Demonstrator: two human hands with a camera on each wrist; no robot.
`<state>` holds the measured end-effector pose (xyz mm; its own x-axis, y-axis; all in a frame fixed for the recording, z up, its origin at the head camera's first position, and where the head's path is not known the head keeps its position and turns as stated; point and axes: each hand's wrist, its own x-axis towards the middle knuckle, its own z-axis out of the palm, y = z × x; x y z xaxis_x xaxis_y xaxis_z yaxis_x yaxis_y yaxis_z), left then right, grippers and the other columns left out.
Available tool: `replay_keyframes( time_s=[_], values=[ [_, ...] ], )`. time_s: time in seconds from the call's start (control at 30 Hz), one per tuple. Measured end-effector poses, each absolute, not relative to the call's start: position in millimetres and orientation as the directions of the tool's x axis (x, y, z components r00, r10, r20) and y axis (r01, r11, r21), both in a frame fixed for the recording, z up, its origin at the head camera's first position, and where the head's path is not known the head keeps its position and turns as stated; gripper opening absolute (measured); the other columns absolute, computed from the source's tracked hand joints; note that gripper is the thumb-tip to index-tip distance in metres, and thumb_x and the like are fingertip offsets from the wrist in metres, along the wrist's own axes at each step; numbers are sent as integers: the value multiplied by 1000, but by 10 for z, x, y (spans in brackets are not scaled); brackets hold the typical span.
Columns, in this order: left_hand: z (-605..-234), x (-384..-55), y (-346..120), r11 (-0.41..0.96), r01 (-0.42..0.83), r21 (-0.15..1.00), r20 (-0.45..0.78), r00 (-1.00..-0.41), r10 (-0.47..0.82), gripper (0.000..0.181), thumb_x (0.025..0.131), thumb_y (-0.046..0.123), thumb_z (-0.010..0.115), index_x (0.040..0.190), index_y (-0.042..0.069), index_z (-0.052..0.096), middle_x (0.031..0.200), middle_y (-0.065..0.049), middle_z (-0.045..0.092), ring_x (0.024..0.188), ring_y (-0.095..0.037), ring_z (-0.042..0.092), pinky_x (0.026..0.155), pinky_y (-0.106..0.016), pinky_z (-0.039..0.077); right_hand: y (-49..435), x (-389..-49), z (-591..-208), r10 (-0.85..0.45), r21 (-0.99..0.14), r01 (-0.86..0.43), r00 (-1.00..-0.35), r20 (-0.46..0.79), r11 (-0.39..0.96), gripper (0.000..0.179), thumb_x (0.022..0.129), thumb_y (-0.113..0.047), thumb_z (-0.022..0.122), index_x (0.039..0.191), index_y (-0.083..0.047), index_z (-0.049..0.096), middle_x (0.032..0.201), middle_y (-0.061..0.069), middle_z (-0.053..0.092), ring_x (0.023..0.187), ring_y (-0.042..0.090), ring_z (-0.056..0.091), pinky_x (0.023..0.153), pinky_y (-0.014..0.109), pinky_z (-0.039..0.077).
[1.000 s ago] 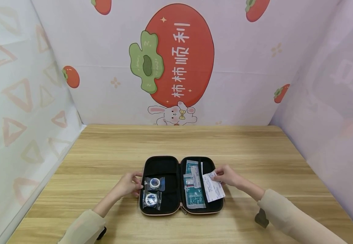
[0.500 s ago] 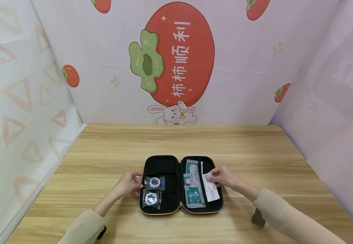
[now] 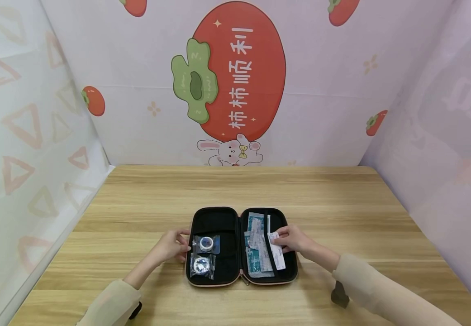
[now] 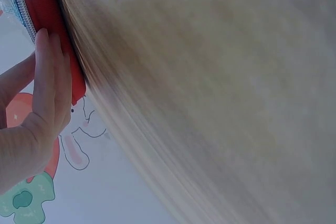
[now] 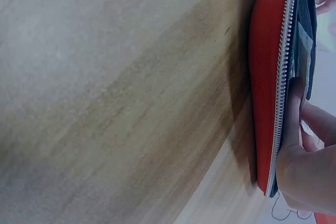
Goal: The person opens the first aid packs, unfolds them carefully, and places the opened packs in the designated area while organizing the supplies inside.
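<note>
A black-lined zip case [image 3: 215, 222] with a red outer shell [image 5: 265, 72] lies spread open on the table. My right hand [image 3: 294, 239] pinches a white printed paper packet [image 3: 278, 253] in its right half, whose left part is tucked under a black elastic strap [image 3: 266, 240]. Teal packets [image 3: 255, 258] and another pale packet lie left of that strap. Two white tape rolls in clear wrappers, an upper roll [image 3: 206, 244] and a lower roll [image 3: 201, 266], sit in the left half. My left hand [image 3: 171, 246] touches the case's left edge, fingers straight along the red side in the left wrist view.
The wooden table [image 3: 145, 194] reaches back to a printed cloth backdrop [image 3: 137, 131]. Cloth walls stand along both sides. A zipper pull [image 3: 245, 280] hangs at the case's front, by the spine.
My right hand has moved left, sliding the white packet further under the strap, so less of it shows on the right. The left hand stays on the case's edge.
</note>
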<state>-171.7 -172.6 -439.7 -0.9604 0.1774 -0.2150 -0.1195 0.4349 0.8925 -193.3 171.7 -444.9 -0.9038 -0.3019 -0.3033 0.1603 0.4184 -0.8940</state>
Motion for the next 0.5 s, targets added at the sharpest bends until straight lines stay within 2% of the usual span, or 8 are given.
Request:
replay_keyframes(
  time_s=[0.17, 0.3, 0.5],
  values=[
    [-4395, -1711, -1730, 431, -127, 893, -221, -959, 176, 41, 74, -15, 55, 113, -16, 44, 74, -15, 51, 51, -17, 56, 48, -35, 57, 1725, -1923, -4424, -283, -883, 165, -907, -311, 440, 28, 80, -4, 61, 101, 13, 57, 81, 14, 65, 64, 11, 59, 57, 28, 58],
    [-4393, -1712, -1727, 430, -134, 893, -227, -958, 173, 41, 74, -16, 54, 113, -16, 44, 75, -15, 51, 51, -16, 56, 49, -35, 57, 1755, -1908, -4368, -279, -887, 165, -911, -305, 430, 31, 79, 1, 57, 106, 15, 53, 82, 17, 64, 66, 14, 60, 60, 32, 58],
    [-4387, -1713, -1725, 431, -136, 892, -228, -959, 170, 41, 74, -16, 54, 113, -16, 44, 75, -15, 51, 51, -16, 56, 49, -35, 57, 1782, -1883, -4343, -324, -907, 150, -901, -289, 394, 26, 77, 9, 51, 102, 20, 52, 75, 15, 63, 57, 12, 58, 59, 32, 58]
  ],
)
